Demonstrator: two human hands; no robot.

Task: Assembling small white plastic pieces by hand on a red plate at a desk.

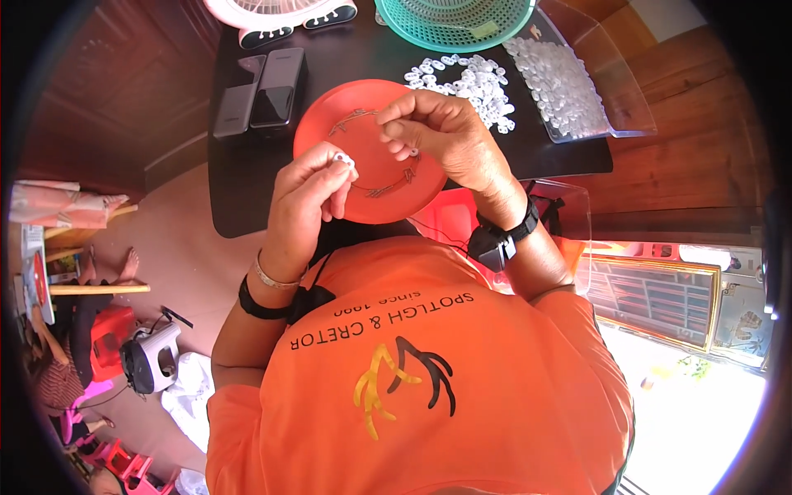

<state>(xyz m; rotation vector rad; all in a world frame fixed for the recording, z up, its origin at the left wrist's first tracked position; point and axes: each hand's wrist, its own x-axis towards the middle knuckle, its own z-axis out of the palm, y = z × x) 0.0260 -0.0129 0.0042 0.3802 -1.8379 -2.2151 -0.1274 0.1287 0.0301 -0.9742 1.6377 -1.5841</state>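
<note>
Between the thumb and forefinger of my left hand (309, 190) is a small white plastic piece (341, 157) with dark holes. My right hand (450, 140), at about the same height to its right, has thumb and forefinger pinched together. What they grip, if anything, is too small to make out; a bit of white shows by its curled lower fingers. Both hands are over a round red plate (371, 92). Thin small metal pins (350, 120) lie scattered in it, partly hidden by my hands.
Beyond the plate, a pile of white pieces (487, 89) lies on the dark table (239, 181). At the right, a clear tray (606, 130) holds many more. A green basket (458, 37), a white fan (268, 12) and two grey phone-like devices (279, 87) stand around.
</note>
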